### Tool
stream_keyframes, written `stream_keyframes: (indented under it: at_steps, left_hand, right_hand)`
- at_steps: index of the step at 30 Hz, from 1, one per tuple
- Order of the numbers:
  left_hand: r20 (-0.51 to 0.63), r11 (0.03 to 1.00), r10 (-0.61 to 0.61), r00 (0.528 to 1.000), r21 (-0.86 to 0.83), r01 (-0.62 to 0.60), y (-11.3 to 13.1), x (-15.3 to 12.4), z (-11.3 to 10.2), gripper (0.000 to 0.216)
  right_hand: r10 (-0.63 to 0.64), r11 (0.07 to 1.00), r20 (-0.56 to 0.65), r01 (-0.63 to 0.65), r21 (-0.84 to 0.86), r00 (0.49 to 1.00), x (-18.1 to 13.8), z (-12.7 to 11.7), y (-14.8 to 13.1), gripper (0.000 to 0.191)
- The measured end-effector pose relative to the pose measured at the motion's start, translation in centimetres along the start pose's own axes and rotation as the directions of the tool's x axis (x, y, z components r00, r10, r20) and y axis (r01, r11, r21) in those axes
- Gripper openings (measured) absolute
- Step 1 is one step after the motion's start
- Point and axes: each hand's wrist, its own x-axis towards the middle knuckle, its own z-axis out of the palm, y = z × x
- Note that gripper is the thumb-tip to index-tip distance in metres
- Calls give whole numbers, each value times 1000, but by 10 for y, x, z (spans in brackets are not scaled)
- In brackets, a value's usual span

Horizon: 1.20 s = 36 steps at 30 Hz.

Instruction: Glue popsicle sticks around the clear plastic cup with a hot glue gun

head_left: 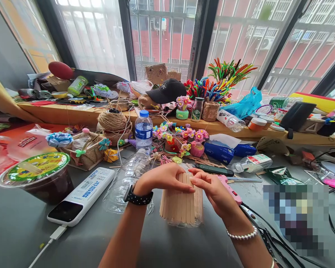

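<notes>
In front of me stands a clear plastic bottle piece covered with wooden craft sticks [178, 208], set side by side; its clear lower rim shows beneath them. My left hand [166, 176] arches over its top from the left, thumb and fingers closed around the upper part of the sticks. On the other side, my right hand [212, 186] has its thumb and fingertips pinched at the upper ends of the sticks near the right edge. A pink glue gun [230, 190] lies just behind my right hand, partly hidden by it. Left of the stick-covered piece lies a large clear plastic bottle [125, 178].
A lidded drink cup [44, 182] and a white power bank [83, 197] with a cable are at the left. Black cables [276, 242] run along the right. Behind are a water bottle [144, 132], twine [114, 124], pipe-cleaner flowers [173, 137] and tissue packs [219, 150].
</notes>
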Motion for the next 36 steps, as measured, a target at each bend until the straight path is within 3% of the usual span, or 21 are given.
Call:
stream_keyframes:
  at_steps: [12,20,25,30,36]
  left_hand:
    - [-16,999,-3,1000,31,4,-2,0,1,50]
    - [-17,1000,-19,1000,22,20,-4,1,2,51]
    - [-21,999,-37,999,-5,37,-5,1,1,48]
    - [-13,999,-41,999,19,41,-5,2,1,50]
    - [8,1000,-15,1000,16,15,-3,1,1,49]
  right_hand:
    - [-18,999,-9,18,-38,1000,0,1,2,22]
    - [-53,986,-46,45,-162,998,0,0,2,29]
    - [-110,929,19,110,-353,994,-2,-6,-2,29]
    - [-100,817,175,181,-547,979,-9,-11,-10,33]
    - [-45,784,177,145,-603,983,-12,-8,-14,26]
